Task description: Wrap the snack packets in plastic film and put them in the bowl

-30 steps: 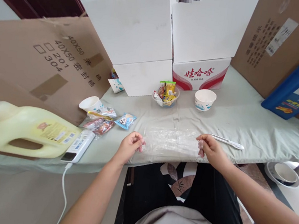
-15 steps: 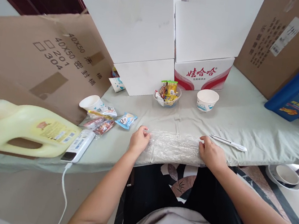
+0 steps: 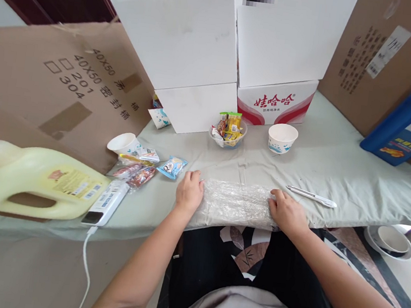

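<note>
A crinkled sheet of clear plastic film [image 3: 237,204] lies in a flat strip along the front edge of the cloth-covered table [image 3: 342,166]. My left hand [image 3: 190,192] is closed at the film's left end, fingers curled at its edge. At the right end, my right hand [image 3: 288,212] pinches the film's upper corner between thumb and fingers. A white pen [image 3: 312,196] rests just beyond my right hand. Near my left hand is a small blue snack packet [image 3: 172,167].
Beyond the film stand a clear bowl of snacks [image 3: 228,139] and a paper bowl [image 3: 281,139], before white boxes [image 3: 190,37]. A yellow jug [image 3: 44,182], power strip [image 3: 106,203] and tipped paper cup [image 3: 122,142] occupy the left. A blue jug [image 3: 407,126] stands right.
My left hand's fingers have shifted to lie more over the film's left edge. My right hand still grips the other end. The whole view has moved slightly.
</note>
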Motion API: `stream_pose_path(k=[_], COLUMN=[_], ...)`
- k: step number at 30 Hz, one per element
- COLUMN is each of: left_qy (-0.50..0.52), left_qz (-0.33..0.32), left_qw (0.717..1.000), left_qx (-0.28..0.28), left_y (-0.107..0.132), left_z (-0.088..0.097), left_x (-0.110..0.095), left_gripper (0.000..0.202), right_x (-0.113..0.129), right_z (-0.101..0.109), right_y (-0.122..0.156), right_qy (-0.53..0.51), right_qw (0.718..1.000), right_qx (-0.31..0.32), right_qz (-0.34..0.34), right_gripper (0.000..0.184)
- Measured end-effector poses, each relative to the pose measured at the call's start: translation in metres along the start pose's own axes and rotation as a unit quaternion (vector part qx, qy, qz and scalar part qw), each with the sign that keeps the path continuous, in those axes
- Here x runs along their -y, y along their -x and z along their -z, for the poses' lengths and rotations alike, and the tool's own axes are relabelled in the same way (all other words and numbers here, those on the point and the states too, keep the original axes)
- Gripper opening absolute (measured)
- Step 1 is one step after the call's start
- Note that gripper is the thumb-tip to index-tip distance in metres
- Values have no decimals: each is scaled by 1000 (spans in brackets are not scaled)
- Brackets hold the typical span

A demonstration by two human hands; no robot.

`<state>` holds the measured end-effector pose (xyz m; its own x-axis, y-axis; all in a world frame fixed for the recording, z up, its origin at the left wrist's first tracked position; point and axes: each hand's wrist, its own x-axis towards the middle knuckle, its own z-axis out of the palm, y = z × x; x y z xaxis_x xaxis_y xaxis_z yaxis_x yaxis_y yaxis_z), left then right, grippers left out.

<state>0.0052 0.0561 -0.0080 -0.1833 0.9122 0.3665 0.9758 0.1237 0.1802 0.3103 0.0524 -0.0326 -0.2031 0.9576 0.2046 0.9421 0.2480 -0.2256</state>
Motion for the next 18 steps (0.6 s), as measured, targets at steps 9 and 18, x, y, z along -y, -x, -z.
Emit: stream_pose_path(k=[9,18], left_qy=[68,18], left_qz=[-302,-245], left_qw=[937,950], left_qx=[163,192], left_y=[32,47], left_z=[-3,1], left_x=[-50,7], left_gripper=[43,66], right_x=[46,10], right_z=[9,-9], right_y=[-1,3], right_qy=[-52,38], right_qw=[973,980], right_qx=[-21,29], right_qz=[223,193], right_gripper=[43,94])
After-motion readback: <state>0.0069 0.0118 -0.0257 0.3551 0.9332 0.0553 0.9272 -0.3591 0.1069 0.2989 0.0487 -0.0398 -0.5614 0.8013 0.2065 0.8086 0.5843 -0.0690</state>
